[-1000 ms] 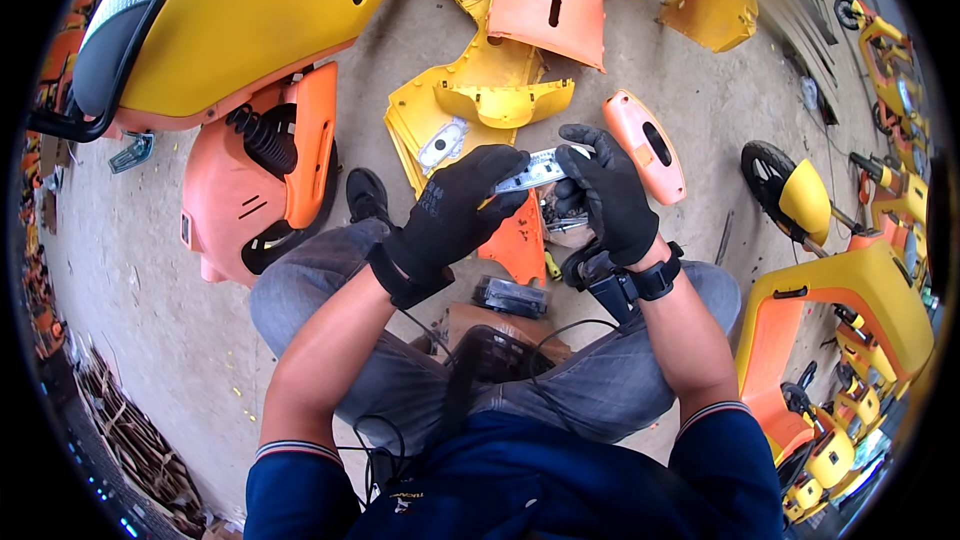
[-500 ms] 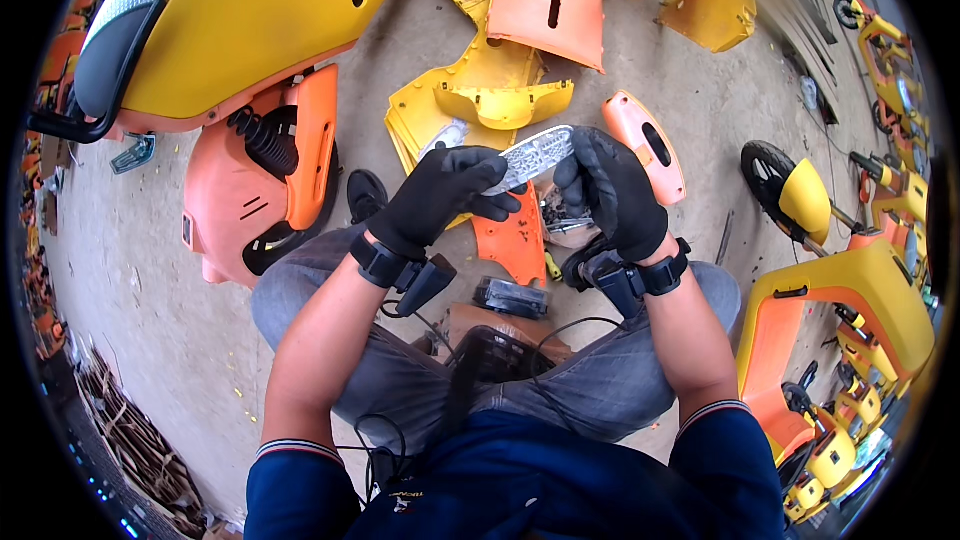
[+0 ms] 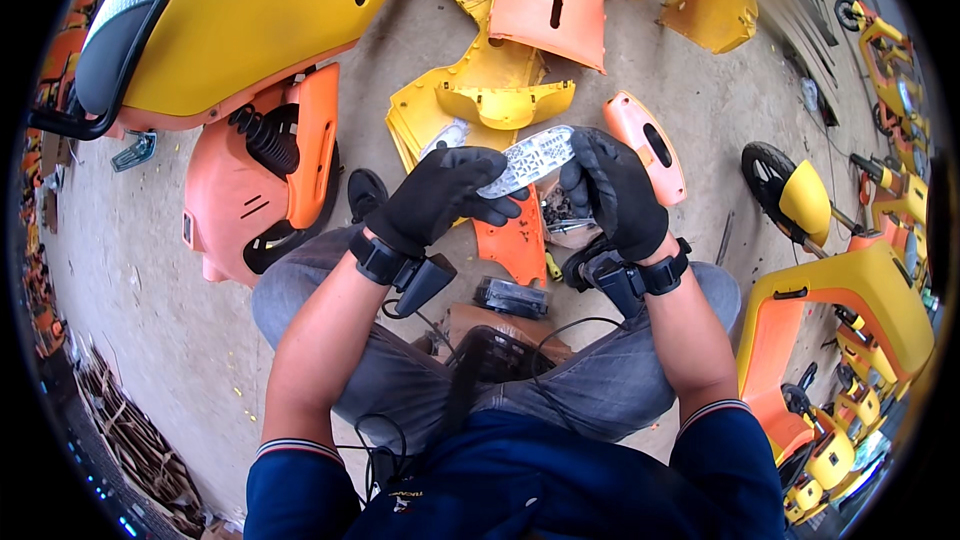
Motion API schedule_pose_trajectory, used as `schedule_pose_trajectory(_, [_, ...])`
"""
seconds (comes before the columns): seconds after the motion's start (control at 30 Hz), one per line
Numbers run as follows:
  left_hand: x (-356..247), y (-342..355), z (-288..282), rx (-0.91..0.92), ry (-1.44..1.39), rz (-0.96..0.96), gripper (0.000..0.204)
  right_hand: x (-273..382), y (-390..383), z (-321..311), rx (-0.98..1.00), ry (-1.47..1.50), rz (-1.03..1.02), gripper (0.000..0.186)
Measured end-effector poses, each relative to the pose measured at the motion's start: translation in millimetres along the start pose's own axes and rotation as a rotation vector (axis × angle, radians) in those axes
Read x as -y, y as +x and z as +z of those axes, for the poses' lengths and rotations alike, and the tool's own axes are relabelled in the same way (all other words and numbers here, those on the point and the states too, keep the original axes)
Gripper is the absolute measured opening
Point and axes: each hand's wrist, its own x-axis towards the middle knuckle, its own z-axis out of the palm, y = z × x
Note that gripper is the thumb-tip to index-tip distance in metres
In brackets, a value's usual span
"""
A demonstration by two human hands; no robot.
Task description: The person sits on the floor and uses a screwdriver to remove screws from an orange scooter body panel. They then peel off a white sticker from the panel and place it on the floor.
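Note:
Between my two black-gloved hands is a silvery-white oval plate [image 3: 530, 160] with a raised grid-like pattern on its face. My left hand [image 3: 440, 195] pinches its left end between thumb and fingers. The right end is gripped by my right hand [image 3: 618, 190], whose curled fingers partly hide it. Just beyond the plate lie a curved yellow plastic piece [image 3: 505, 105] and a larger yellow panel [image 3: 412, 118]. Under the hands, on the floor, are an orange panel [image 3: 508, 248] and a container of small dark parts [image 3: 568, 225], partly covered by my right hand.
A yellow-and-orange scooter body [image 3: 260, 30] stands at the far left. An orange panel [image 3: 545, 0] and a slotted orange piece [image 3: 640, 135] lie ahead. At right are a wheel with yellow fender [image 3: 790, 190] and a bent yellow-orange body shell [image 3: 850, 290]. A black round part [image 3: 510, 297] sits between my legs.
The oval plate has tilted, so more of its patterned face shows. Both hands keep hold of it and have barely shifted.

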Motion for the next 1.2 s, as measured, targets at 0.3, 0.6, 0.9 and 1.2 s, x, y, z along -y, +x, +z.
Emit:
schedule_pose_trajectory(0.3, [-1, 0, 2, 0.111, 0.003, 0.076, 0.037, -1, 2, -3, 0.001, 0.087, 0.052, 0.025])
schedule_pose_trajectory(0.6, [1, 4, 7, -0.089, 0.800, 0.494, 0.036, -7, 4, 0, -0.005, 0.231, -0.053, 0.033])
schedule_pose_trajectory(0.9, [6, -3, 26, -0.133, 0.947, 0.690, 0.061, -6, 5, -1, -0.039, 0.103, 0.016, 0.027])
schedule_pose_trajectory(1.2, [-7, -5, 20, 0.040, 0.533, 0.149, 0.053, 0, 2, 3, 0.124, -0.015, 0.029, 0.033])
